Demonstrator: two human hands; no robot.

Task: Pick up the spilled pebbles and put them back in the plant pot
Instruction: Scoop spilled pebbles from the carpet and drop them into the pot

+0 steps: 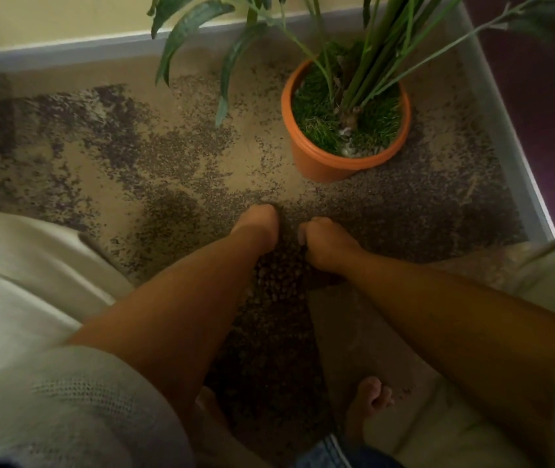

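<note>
Small dark pebbles [279, 285] are spilled over the beige floor, thickest in a heap between my forearms. An orange plant pot [336, 157] stands upright beyond the heap, holding green grass and tall stems. My left hand [259, 228] rests edge-down on the pebbles, fingers bent under and hidden. My right hand [326, 244] sits just to its right with fingers curled into the heap. Both hands are about a hand's length short of the pot.
Thin patches of pebbles [107, 130] spread far left and around the pot. A wall with a grey skirting board [66, 49] runs along the back. A pale raised edge [505, 130] borders the right side. My knees and a bare foot [370, 400] flank the heap.
</note>
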